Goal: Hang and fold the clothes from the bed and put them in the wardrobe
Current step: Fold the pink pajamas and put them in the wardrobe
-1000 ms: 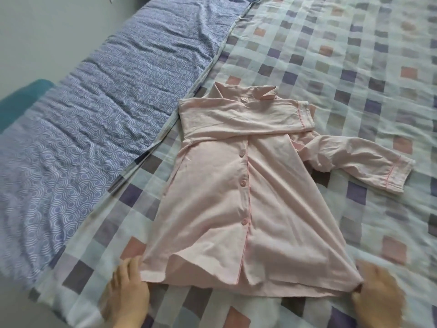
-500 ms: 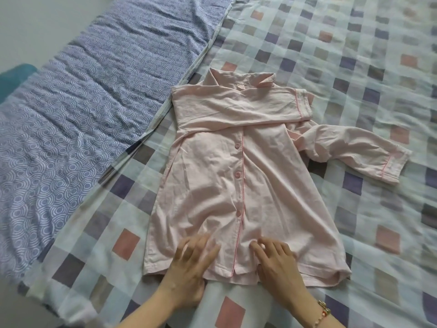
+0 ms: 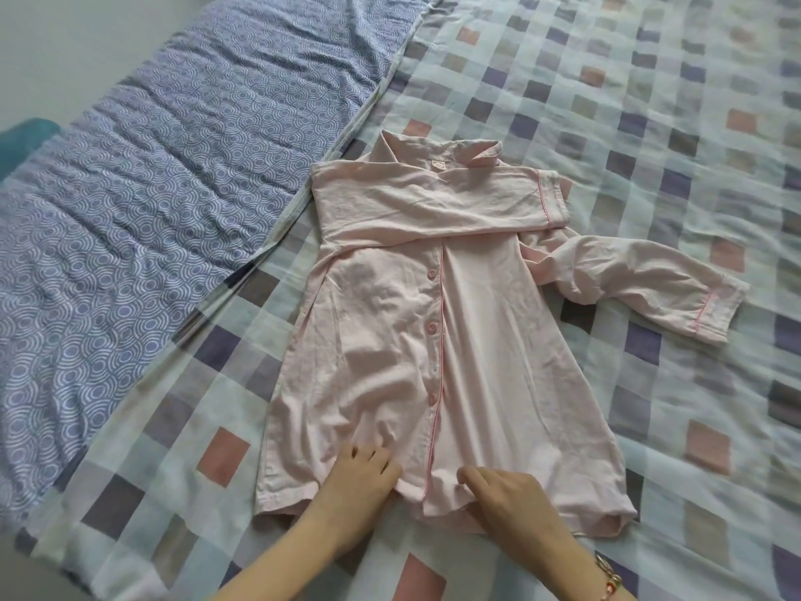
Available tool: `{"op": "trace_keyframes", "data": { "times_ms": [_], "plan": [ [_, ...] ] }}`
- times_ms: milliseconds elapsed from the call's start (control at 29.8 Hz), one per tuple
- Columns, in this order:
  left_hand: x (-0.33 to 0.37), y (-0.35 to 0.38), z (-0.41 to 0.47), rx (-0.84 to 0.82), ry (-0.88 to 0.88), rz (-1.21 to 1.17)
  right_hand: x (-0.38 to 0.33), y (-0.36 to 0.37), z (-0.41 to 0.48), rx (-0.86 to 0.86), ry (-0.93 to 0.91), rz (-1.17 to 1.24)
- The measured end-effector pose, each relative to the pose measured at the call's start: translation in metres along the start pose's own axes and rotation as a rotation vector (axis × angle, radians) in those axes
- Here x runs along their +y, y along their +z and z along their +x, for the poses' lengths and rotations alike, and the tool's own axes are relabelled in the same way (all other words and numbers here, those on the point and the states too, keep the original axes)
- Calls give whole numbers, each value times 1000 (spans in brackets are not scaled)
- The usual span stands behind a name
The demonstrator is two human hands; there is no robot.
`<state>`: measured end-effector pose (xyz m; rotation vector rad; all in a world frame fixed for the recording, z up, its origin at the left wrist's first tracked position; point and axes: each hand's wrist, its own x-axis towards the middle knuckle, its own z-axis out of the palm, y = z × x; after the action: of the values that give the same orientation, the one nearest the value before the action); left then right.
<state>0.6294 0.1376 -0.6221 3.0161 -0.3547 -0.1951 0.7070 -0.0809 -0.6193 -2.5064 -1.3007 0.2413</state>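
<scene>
The left hand [image 3: 362, 477] is laid on the lower front of the pink shirt [image 3: 477, 340], just beside the button placket, with its fingers spread and their tips pressed into the fabric, which is bunched into wrinkles ahead of them. The right hand [image 3: 509, 494] is set at the hem on the other side of the placket, with its fingers curled. Whether cloth is pinched between them cannot be told. A beaded bracelet [image 3: 609, 579] is worn on the right wrist.

The shirt is spread front-up on the bed [image 3: 650, 123], with the collar [image 3: 437, 156] at the far end and the hem nearest the person. Its front is buttoned, and pink buttons [image 3: 431, 327] are seen along a piped edge. One sleeve [image 3: 433, 201] is folded flat across the chest below the collar. The other sleeve [image 3: 641, 288] is stretched out sideways on the sheet toward the right of the view, with the cuff [image 3: 715, 314] at its far end.

The bed is covered by a checked sheet of pale, purple, grey and salmon squares. A blue quilt [image 3: 151, 188] with a white arc pattern is laid along the sheet's left side. A teal object [image 3: 21, 134] is partly visible at the left edge.
</scene>
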Motion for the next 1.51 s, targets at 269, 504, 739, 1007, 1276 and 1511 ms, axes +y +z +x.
{"op": "trace_keyframes", "data": {
  "times_ms": [269,504,739,1007,1276,1511],
  "plan": [
    [0,-57,-10,521,-7,-469,-14,-5,1,-3,-58,-3],
    [48,-45,16,-177,27,-353,-33,-15,5,-382,301,251],
    [-48,-46,12,203,-880,-996,13,-103,12,-930,496,858],
    [-72,-15,-3,19,-1191,-389,-22,-37,73,-277,945,627],
    [-77,-13,-42,102,-1368,-530,-49,0,57,-272,1097,426],
    [-85,-27,6,316,-1060,-280,32,-52,66,46,1224,1036]
  ]
}}
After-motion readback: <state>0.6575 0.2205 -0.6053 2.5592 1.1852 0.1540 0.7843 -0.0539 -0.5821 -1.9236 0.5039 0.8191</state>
